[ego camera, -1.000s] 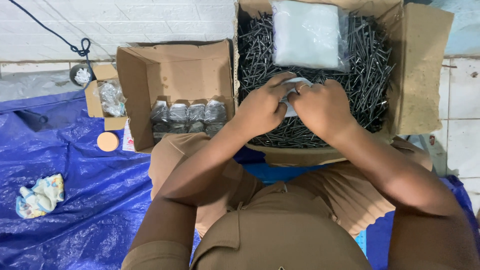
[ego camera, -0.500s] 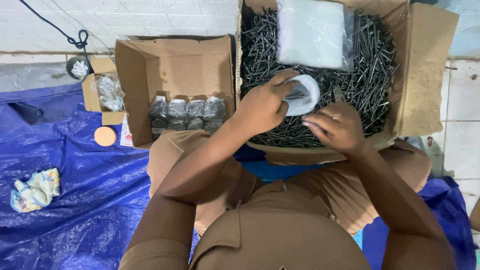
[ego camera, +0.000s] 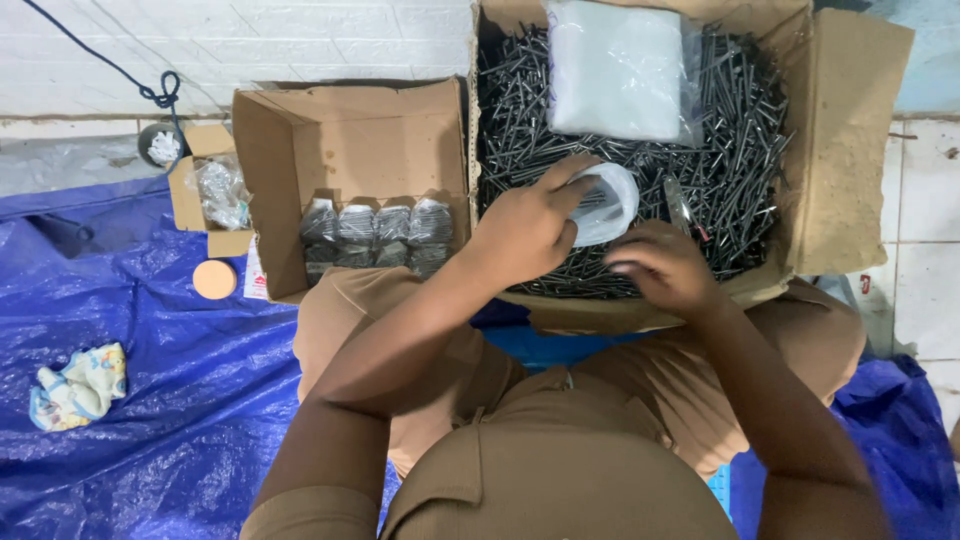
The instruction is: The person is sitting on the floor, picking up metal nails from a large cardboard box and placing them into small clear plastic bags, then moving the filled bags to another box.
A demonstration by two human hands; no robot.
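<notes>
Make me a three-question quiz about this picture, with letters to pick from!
1. Where is the stack of clear bags?
A. on the nails in the big box
B. on the blue sheet
C. in the small box

2. What colour is the sheet on the floor?
A. red
B. blue
C. green

3. What does the left hand hold?
A. nothing
B. a hammer
C. an open plastic bag

Answers: 1 A, the stack rests on the nails in the big box. 2 B, it is plainly blue. 3 C, the fingers grip the bag's mouth.
</notes>
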